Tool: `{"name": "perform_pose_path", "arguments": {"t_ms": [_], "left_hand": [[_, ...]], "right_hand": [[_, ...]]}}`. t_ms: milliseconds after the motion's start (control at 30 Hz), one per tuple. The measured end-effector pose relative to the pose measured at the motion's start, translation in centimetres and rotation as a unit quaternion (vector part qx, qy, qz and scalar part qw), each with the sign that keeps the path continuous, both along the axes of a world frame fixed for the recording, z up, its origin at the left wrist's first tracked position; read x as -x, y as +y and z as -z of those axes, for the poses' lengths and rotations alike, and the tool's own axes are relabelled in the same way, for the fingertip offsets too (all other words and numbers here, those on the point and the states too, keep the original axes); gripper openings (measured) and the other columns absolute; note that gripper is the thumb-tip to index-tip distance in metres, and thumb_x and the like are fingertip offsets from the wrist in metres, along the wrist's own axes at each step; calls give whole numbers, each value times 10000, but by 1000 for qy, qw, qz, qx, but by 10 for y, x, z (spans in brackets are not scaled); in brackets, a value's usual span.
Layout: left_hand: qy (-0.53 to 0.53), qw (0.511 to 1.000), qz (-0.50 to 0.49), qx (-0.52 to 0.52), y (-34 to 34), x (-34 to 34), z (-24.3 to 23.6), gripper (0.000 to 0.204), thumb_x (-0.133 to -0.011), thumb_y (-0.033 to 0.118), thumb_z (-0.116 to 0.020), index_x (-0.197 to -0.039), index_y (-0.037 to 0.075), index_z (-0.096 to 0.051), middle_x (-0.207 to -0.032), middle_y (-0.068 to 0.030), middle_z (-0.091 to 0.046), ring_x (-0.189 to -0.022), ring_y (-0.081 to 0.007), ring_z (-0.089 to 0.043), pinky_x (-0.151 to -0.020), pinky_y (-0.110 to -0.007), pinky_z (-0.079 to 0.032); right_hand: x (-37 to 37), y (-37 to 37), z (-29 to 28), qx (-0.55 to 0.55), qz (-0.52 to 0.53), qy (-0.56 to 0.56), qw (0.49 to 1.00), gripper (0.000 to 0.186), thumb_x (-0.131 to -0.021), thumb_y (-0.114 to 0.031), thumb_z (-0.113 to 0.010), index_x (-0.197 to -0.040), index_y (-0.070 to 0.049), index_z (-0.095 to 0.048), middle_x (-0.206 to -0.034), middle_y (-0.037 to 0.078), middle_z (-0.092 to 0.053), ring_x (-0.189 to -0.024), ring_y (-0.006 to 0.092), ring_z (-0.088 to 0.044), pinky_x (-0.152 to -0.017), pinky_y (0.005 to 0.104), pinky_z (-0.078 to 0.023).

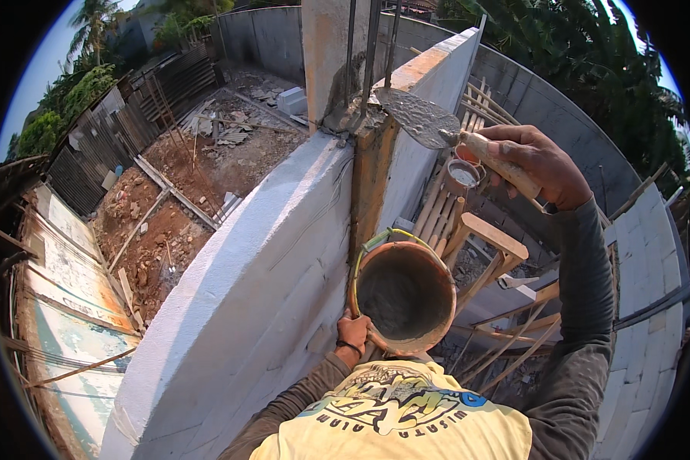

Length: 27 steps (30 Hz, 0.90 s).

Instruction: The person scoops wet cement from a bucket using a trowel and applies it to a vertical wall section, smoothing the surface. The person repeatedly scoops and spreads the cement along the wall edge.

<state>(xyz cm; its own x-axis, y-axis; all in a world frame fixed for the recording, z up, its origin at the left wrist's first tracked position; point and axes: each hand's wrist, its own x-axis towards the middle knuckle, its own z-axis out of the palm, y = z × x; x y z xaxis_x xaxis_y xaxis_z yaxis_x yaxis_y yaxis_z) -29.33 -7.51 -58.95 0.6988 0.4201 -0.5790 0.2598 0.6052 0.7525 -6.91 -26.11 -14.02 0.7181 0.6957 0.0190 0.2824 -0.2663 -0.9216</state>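
My right hand (pixel 540 165), raised at the right, is closed around the wooden handle of a trowel (pixel 420 116). Wet grey mortar coats the trowel's blade, which reaches over the wall's corner beside the rusty steel bars (pixel 372 57). Lower down, my left hand (pixel 353 331) grips the near left rim of an orange-brown bucket (pixel 442 295). Grey mortar (pixel 399 295) lies inside the bucket, and its yellow-green handle (pixel 376 239) rests up against the far rim. The bucket is held close to my body, next to the white block wall (pixel 284 230).
A concrete column (pixel 323 61) rises at the wall's corner. Bamboo poles (pixel 437 211) and a wooden trestle (pixel 494 234) stand below on the right, with a small round container (pixel 461 178) nearby. Rubble and reddish soil (pixel 149 249) cover the ground at left, far below the wall top.
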Motion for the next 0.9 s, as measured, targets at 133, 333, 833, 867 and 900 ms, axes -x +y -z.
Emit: {"name": "perform_pose_path", "arguments": {"t_ms": [133, 333, 833, 867, 900], "left_hand": [[2, 1000, 23, -16, -8, -2, -5, 355, -738, -35, -575, -1075, 75, -572, -710, -28, -569, -500, -135, -540, -414, -290, -445], [-30, 999, -3, -9, 6, 9, 4, 405, -743, -31, -570, -1133, 76, -583, -697, -21, -560, -484, -126, -515, -417, -282, -438], [32, 999, 29, 28, 6, 14, -36, 297, -762, -43, -551, -1039, 64, -541, -716, -34, -568, -509, -124, -534, -471, -302, -503], [39, 999, 17, 34, 4, 15, -37, 323, -760, -47, -545, -1065, 60, -547, -719, -36, -569, -513, -129, -535, -467, -302, -500], [27, 998, 31, 49, 5, 18, -29, 351, -758, -49, -542, -1090, 64, -549, -724, -38, -568, -522, -136, -538, -471, -306, -500]], "right_hand": [[-6, 5, -35, 67, -22, 84, 994, 517, -946, -291, -634, -1290, 84, -540, -893, 159, -690, -569, 138, -680, -476, 240, -586], [18, -51, -22, 57, -21, 86, 994, 539, -899, -339, -676, -1239, 74, -604, -862, 188, -694, -511, 150, -659, -483, 253, -582], [131, -13, 329, 268, -28, -144, 952, 343, -919, -258, -638, -1145, -1, -657, -1107, 235, -642, -1014, 394, -620, -897, 444, -489], [126, 4, 321, 197, -9, -137, 971, 354, -908, -228, -651, -1175, 4, -636, -1141, 223, -634, -1030, 387, -616, -907, 432, -489], [122, 21, 312, 127, 9, -129, 983, 375, -897, -198, -664, -1206, 9, -616, -1176, 210, -626, -1047, 380, -611, -916, 420, -489]]}}
